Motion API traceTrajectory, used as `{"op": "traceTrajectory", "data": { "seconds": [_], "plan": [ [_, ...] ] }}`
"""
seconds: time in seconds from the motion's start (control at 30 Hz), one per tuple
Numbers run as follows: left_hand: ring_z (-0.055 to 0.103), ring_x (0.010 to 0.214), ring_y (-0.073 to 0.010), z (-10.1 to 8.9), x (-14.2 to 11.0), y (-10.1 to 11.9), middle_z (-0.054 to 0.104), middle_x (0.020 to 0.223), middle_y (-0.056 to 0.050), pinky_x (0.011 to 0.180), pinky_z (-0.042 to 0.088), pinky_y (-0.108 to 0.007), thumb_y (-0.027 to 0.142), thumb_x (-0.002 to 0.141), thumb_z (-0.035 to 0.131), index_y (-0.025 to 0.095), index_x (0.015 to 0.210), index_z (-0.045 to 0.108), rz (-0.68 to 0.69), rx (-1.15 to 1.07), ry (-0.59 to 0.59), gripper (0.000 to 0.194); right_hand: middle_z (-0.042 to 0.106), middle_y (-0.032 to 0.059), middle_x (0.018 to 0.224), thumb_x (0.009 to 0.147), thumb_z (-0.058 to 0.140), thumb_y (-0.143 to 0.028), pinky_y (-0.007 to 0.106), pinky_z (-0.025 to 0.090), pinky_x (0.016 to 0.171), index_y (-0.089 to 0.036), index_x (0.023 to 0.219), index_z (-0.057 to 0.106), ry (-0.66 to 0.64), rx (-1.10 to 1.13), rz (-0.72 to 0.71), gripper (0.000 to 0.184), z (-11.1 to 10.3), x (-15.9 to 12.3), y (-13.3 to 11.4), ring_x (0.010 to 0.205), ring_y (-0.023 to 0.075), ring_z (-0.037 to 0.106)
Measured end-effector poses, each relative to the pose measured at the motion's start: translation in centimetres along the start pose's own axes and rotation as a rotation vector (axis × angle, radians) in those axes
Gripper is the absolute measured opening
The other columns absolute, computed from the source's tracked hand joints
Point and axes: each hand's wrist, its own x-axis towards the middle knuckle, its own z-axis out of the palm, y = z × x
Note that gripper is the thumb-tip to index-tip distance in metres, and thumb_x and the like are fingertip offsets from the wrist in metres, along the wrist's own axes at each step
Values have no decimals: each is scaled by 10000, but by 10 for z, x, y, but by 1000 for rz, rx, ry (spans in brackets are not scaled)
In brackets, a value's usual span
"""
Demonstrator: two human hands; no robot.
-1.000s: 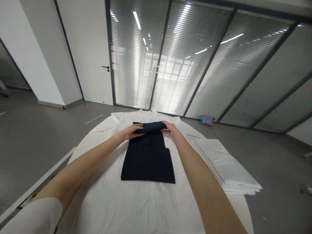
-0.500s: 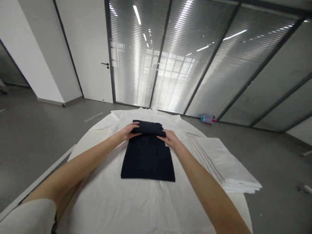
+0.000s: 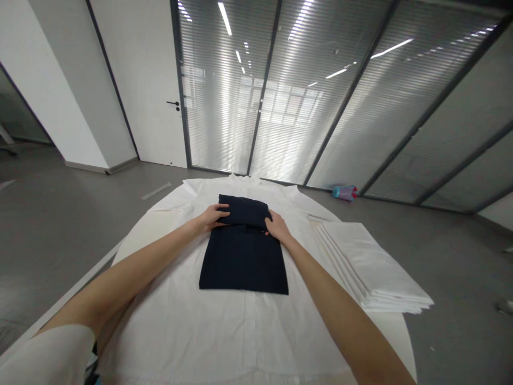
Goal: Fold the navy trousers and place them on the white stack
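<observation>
A dark navy folded garment (image 3: 243,261) lies on a white shirt (image 3: 224,331) spread out flat, its collar at the far end. The garment's far part is turned over into a thicker flap. My left hand (image 3: 213,216) pinches the left side of that flap, thumb on the near side and fingers over the top. On the right side, my right hand (image 3: 277,225) is closed round the flap's corner, some fingertips hidden beneath it. The near part of the garment rests flat between my forearms.
Under the shirt is a round white table (image 3: 401,342). A stack of folded white cloth (image 3: 377,267) sits at its right edge, partly overhanging. Beyond are a glass partition (image 3: 224,117), a white door (image 3: 156,80) and a blue-and-red object (image 3: 343,193) on the floor.
The navy flap has come down flatter toward me, showing more of its top face. My right hand's fingers have shifted over the flap's right corner. My left hand has barely moved.
</observation>
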Motion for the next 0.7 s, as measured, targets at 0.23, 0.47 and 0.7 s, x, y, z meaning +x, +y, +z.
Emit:
{"op": "traceTrajectory", "data": {
  "seconds": [0.23, 0.47, 0.7],
  "plan": [
    [720, 687, -222, -6, -6, 9, 686, 1020, -96, 673, 630, -429, 201, 835, 734, 215, 1419, 447, 36, 282, 10, 650, 703, 175, 1120, 936, 465, -315, 436, 531, 878, -129, 1423, 510, 61, -396, -63, 524, -4, -13, -8, 1004, 319, 684],
    [555, 1260, -383, -15, -4, 44, 586, 1326, -173, 1029, 476, -542, 452, 903, 614, 190, 1236, 666, 682, 1457, 287, 427, 390, 168, 1557, 1005, 359, -409, 487, 360, 1111, -154, 1496, 441, 228, -601, -299, 560, 3, -1, -38, 1407, 328, 384],
    [267, 1499, -326, 13, 30, -8, 410, 1571, -107, 1209, 236, -533, 408, 1017, 405, 215, 1451, 520, 740, 1525, 59, 489, 214, 86, 1655, 1032, 246, -569, 573, 171, 1194, -258, 1570, 327, -68, -679, -411, 627, 38, 31, -34, 1510, 352, 194]
  ]
}}
